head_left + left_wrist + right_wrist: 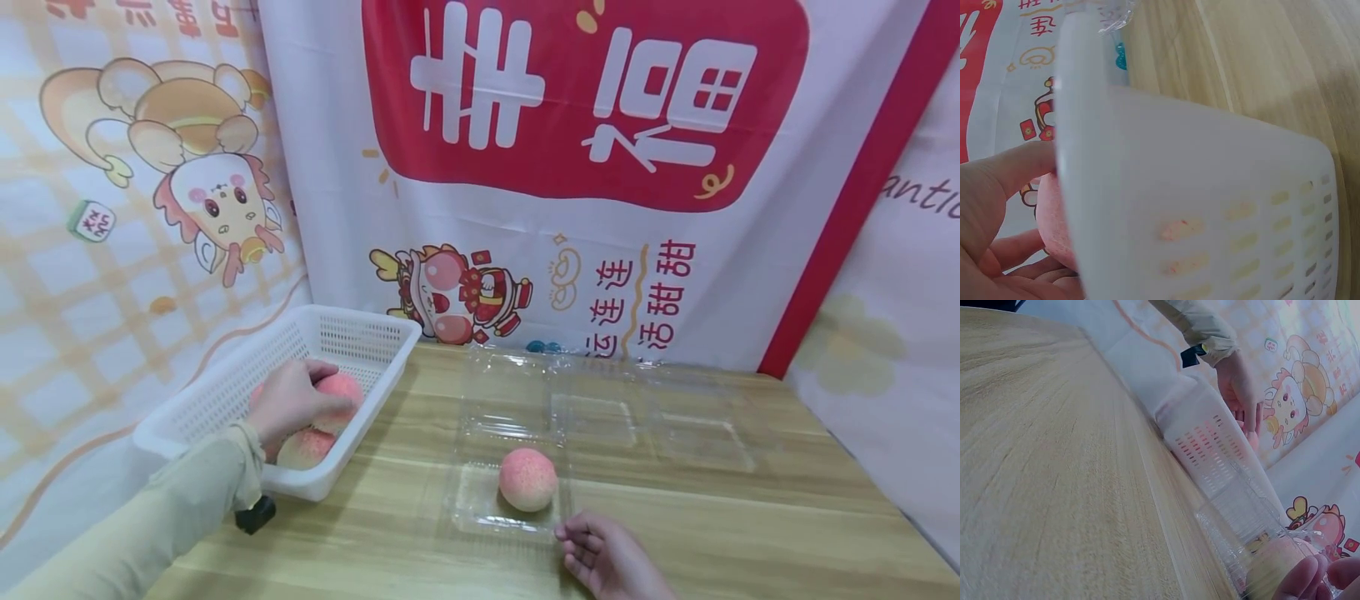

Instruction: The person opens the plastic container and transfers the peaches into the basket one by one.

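My left hand (288,400) reaches into a white plastic basket (386,387) and grips a pink peach (340,390), fingers and thumb round its sides. Another peach (305,450) lies below it in the basket, and more pink shows behind the hand. In the left wrist view, the basket wall partly hides the gripped peach (1054,219). A single peach (528,479) sits in the near half of an opened clear plastic clamshell box (472,508). By that box's near right corner is my right hand (607,554), fingers loosely bent; whether they touch the rim is unclear.
More clear plastic boxes (697,433) stand to the right on the wooden table (750,525). Printed cloth (330,192) hangs along the back and sides, close behind the basket and boxes. A small teal item (543,347) lies at the table's back edge.
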Demonstrator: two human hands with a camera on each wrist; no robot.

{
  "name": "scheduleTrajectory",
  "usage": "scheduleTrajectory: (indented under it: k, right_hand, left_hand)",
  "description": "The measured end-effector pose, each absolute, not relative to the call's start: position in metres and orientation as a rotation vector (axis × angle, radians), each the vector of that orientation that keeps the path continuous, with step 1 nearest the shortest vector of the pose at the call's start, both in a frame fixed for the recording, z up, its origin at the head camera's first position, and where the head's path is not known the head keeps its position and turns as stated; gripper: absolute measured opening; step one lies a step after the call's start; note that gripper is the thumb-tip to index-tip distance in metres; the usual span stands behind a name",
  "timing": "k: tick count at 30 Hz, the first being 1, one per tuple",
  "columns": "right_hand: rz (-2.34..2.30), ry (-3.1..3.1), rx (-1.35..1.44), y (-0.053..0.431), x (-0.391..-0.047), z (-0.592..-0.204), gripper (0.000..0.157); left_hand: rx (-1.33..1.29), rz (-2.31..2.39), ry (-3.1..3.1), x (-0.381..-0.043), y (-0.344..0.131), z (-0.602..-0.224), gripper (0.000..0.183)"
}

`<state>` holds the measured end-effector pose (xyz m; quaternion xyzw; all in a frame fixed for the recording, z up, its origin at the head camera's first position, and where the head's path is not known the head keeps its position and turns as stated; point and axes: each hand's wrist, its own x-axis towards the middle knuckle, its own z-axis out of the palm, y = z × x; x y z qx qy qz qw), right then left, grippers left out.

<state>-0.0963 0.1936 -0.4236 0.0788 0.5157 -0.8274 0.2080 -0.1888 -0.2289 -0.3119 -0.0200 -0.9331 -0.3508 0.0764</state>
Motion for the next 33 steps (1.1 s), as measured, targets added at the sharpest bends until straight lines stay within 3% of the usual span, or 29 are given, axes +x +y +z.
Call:
scheduleTrajectory:
  k: [14, 25, 33]
  right_hand:
    - [-2.302, 1.438, 0.259, 0.193, -0.096, -0.424, 0.006]
    - [-2.305, 1.448, 0.253, 0.192, -0.096, -0.424, 0.006]
    - [-2.308, 1.447, 0.268, 0.193, -0.096, -0.425, 0.006]
  left_hand:
    - [0.046, -1.358, -2.777, -0.19, -0.227, -0.301, 0.086]
    - [-0.014, -1.356, -2.687, -0.192, -0.227, -0.298, 0.087]
    - [-0.061, -1.45, -2.585, -0.192, -0.22, -0.298, 0.069]
